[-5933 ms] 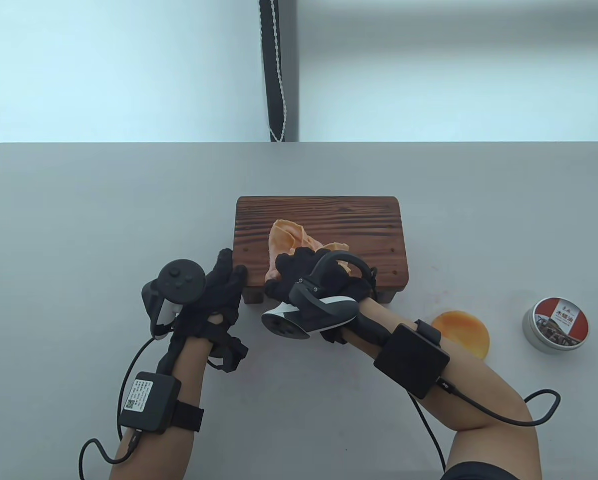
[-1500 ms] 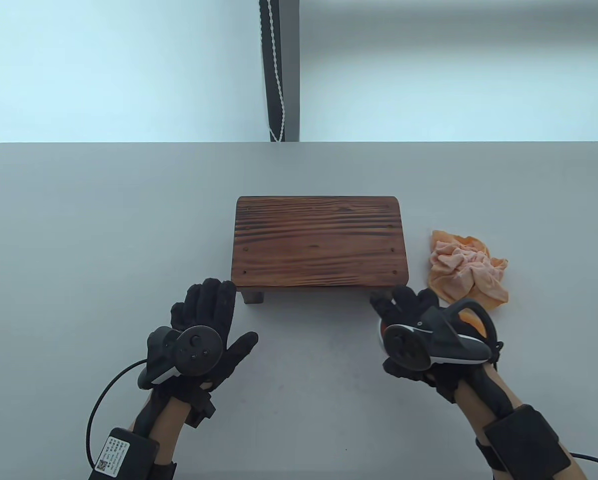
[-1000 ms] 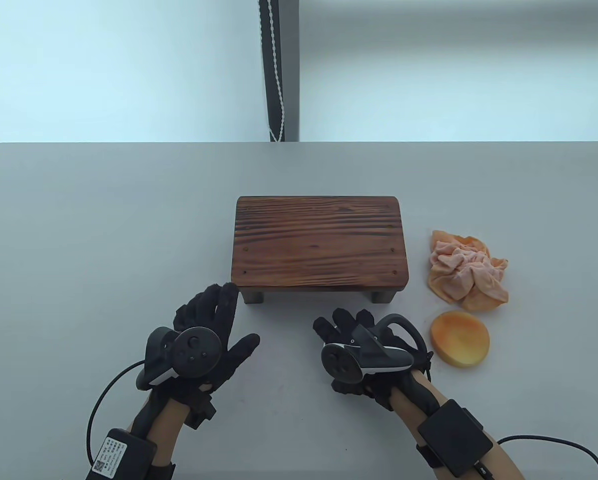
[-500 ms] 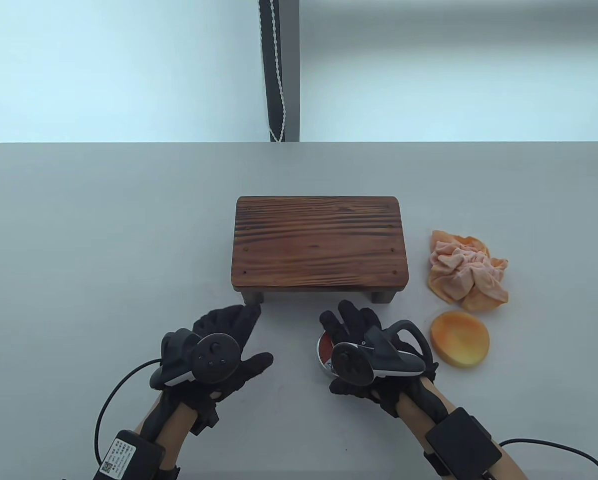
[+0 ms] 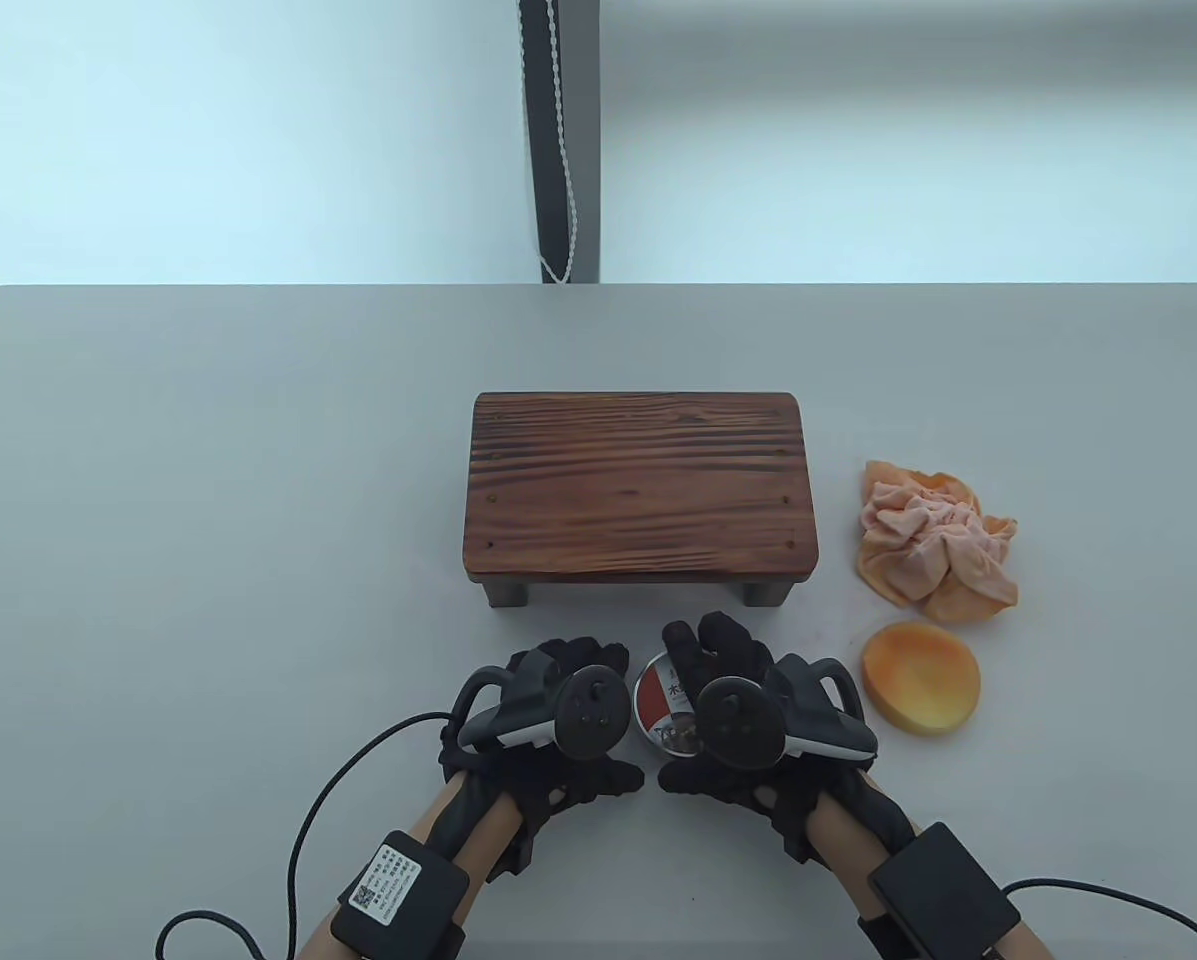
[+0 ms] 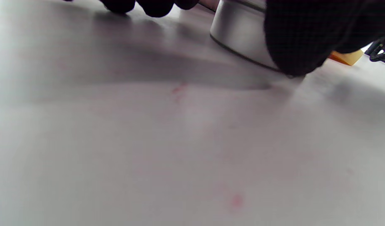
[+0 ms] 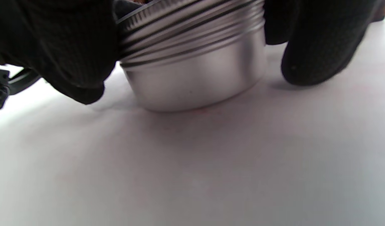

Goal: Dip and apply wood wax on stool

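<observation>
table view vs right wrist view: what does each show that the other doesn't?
Only the table view shows the dark brown wooden stool, the crumpled orange cloth, the round orange sponge pad, the left hand and the tin's printed red lid. Only the right wrist view shows the tin's threaded side wall and its base sitting on the table. Both show the round silver metal wax tin on the grey table with the right hand fingers around it.
</observation>
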Demonstrator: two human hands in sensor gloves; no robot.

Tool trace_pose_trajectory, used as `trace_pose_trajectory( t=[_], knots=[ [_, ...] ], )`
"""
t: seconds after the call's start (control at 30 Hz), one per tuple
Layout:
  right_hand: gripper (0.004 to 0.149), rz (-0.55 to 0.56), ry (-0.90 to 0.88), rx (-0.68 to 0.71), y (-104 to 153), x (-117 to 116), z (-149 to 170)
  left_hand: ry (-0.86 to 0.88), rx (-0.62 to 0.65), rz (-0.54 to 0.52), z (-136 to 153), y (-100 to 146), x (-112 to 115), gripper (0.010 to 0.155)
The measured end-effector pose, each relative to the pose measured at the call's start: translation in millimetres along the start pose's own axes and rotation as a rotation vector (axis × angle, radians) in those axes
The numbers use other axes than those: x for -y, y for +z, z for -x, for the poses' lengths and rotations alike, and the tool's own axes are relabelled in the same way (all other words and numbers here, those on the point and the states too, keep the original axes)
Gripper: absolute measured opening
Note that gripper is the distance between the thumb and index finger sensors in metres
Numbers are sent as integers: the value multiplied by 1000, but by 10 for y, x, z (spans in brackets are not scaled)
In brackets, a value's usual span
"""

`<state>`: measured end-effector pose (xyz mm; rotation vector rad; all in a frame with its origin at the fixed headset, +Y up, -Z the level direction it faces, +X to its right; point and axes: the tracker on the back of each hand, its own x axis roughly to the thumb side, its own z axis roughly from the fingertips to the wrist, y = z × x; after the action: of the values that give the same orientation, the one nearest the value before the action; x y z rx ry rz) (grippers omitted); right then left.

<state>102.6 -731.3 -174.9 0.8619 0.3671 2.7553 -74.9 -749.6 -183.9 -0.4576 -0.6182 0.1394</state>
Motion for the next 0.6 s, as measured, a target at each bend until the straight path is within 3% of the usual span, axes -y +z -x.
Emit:
trace_pose_trajectory(
  t=[0.07,0.17,0.23,0.47,0.6],
  knots=[
    [96,35,-16,23,-1,-15,-26,19,33,-61,4,-19,7,87],
    [93,83,-21,60,-3,-17,-70,-59,55,-151,7,-42,5,93],
    [90,86,-69,75,0,-2,-51,-37,58,-143,16,-53,5,94],
    [77,-35,-243,131,7,45,45,-46,51,-156,10,-44,-2,94],
    [109,-20,-205,60,-18,3,41,-60,59,-161,2,-40,-2,95]
  ],
)
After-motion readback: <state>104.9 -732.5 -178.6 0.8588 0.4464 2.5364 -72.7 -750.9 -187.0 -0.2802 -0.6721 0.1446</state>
